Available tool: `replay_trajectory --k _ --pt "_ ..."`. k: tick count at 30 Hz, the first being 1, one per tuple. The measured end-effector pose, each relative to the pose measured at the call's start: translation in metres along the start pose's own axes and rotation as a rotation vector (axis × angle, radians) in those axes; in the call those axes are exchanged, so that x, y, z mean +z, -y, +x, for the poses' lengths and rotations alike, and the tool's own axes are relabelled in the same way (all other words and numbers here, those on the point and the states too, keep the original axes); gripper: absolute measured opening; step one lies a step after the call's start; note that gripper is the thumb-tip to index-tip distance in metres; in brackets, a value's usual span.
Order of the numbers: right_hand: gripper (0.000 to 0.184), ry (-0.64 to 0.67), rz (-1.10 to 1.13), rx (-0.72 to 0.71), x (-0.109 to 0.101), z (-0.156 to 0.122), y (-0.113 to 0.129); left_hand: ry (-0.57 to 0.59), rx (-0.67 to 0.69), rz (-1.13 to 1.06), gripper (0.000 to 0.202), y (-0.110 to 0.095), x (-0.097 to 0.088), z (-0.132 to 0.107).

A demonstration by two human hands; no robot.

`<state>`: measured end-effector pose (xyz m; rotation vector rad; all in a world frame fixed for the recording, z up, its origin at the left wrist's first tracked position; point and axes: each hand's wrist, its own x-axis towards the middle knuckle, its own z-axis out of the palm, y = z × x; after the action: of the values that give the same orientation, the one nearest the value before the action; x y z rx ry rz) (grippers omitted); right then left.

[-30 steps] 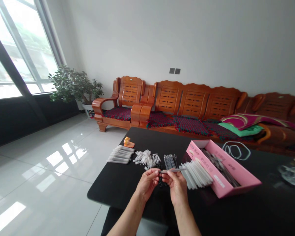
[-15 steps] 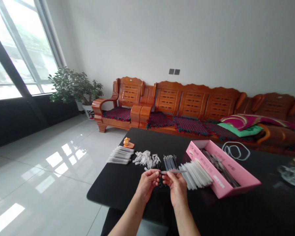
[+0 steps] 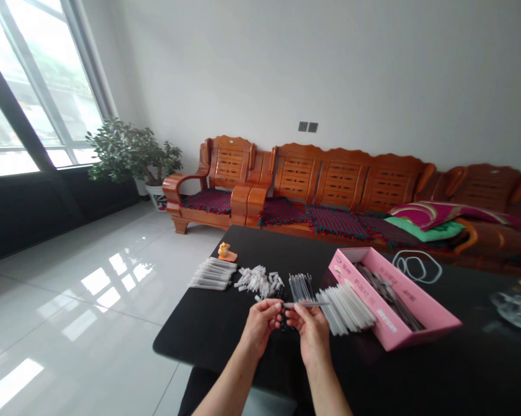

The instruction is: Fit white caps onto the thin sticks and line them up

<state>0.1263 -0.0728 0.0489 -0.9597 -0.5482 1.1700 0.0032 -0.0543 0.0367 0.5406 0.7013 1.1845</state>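
Between my two hands a slim grey pen [image 3: 314, 304] lies nearly level, its far end sticking out to the right. My right hand [image 3: 314, 332] is closed in a pinch around its middle. My left hand [image 3: 263, 320] pinches the dark left end; my fingers hide what exactly is there. Just beyond my hands are a pile of white pen caps [image 3: 259, 281], a row of dark refills [image 3: 300, 286] and a row of translucent white pen barrels [image 3: 347, 309]. Small black parts [image 3: 283, 322] lie partly hidden between my hands. Assembled-looking white pens [image 3: 214, 273] form a row at the left.
A pink box [image 3: 433, 329] holding long dark sticks stands at the right on the black table [image 3: 191, 329]. Behind it lies a white loop of cord [image 3: 436, 271]. A small yellow figurine [image 3: 224, 249] sits near the far left edge. A wooden sofa [image 3: 297, 173] stands behind.
Both hands stay almost in place, still pinching the pen. Its right end has dropped very slightly.
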Motion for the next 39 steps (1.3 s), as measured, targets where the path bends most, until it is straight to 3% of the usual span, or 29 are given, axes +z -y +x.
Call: replay_trajectory --k 3,12,22,28,31,39 --pt "0.037 -0.007 -0.001 0.002 -0.001 0.001 -0.001 -0.003 0.023 0.033 0.032 0.001 0.0 0.0" --pt "0.04 -0.039 0.014 0.04 0.0 0.002 -0.004 -0.046 0.284 0.268 0.033 -0.001 0.004 -0.002" --pt "0.039 -0.018 0.002 0.039 0.001 0.001 -0.003 -0.035 0.194 0.483 0.044 0.003 -0.007 0.006" --pt "0.039 -0.027 0.001 0.038 0.002 -0.001 -0.003 -0.01 0.239 0.416 0.036 -0.003 -0.001 0.002" --pt "0.04 -0.031 0.002 0.032 0.002 -0.001 0.0 0.021 0.223 0.343 0.043 -0.006 0.001 0.001" --pt "0.04 -0.024 0.01 0.041 0.003 -0.001 0.0 -0.009 0.17 0.482 0.044 -0.003 -0.002 0.004"
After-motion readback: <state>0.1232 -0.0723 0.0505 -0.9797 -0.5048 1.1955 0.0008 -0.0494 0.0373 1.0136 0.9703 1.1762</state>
